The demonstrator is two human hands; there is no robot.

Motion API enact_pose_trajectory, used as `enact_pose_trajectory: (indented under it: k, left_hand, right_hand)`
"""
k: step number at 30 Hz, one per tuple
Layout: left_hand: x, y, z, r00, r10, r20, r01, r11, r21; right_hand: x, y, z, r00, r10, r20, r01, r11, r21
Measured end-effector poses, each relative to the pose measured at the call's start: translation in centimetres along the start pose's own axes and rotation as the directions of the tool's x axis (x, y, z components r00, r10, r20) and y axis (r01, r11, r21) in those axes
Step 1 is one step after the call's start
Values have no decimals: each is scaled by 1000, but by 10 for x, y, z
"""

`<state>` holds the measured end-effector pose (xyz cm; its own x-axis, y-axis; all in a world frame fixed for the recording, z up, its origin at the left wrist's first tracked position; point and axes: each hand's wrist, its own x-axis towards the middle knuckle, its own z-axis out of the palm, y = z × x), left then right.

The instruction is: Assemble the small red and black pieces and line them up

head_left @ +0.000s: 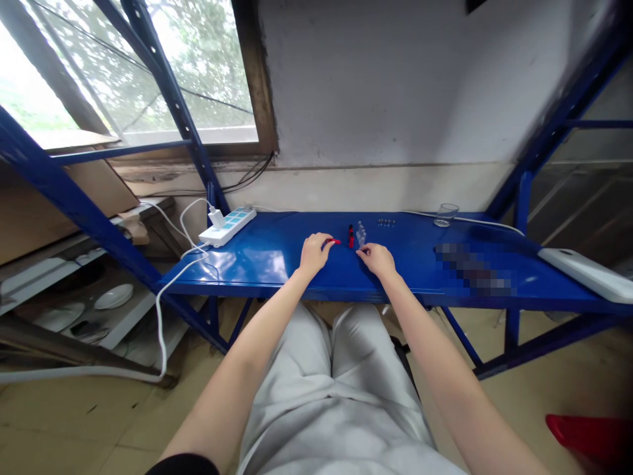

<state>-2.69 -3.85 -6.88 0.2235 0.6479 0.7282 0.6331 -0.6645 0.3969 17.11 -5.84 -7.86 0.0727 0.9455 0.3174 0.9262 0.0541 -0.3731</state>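
Our left hand (315,253) pinches a red piece (335,241) between the front and back edges of the tabletop (413,245). Our right hand (380,259) is at the clear row (361,232), its grip unclear. We seem mid-handling; next calls for steady fingertips.

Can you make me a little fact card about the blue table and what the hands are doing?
Table: blue metal tabletop
Left hand: pinching a small red piece
Right hand: fingertips at the near end of a row of small clear pieces; too small to tell if they grip one
Between hands: row of small red-and-black pieces
Farther back: row of tiny pale pieces
Left end: white rectangular power strip, plug in it
Right side: clear round drinking glass
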Motion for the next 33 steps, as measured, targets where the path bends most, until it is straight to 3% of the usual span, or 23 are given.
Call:
enact_pose_trajectory:
  k: [4,8,14,18,22,27,33]
  left_hand:
    - [-7,6,-1,987,-44,-155,31,996,-83]
    - [-10,12,-2,972,-56,-226,29,992,-122]
    - [-9,7,-3,941,-152,-304,94,976,-198]
    - [-10,5,-4,930,-205,-305,132,961,-243]
    - [-11,5,-4,928,-224,-298,148,955,-258]
    - [-11,4,-2,944,-193,-267,128,961,-244]
    - [-11,3,-1,944,-211,-252,146,956,-254]
  right_hand:
    - [0,-1,0,1000,2,-4,-2,1000,-6]
    - [-3,-8,-4,995,-66,-70,67,998,14]
    - [2,-45,-7,965,-129,-228,140,990,32]
    - [6,-66,4,975,-184,-127,178,982,-58]
    - [4,-70,16,976,-219,-11,215,968,-128]
    - [0,-66,20,962,-273,-10,268,951,-152]
    - [-2,-66,17,974,-224,-32,219,969,-116]
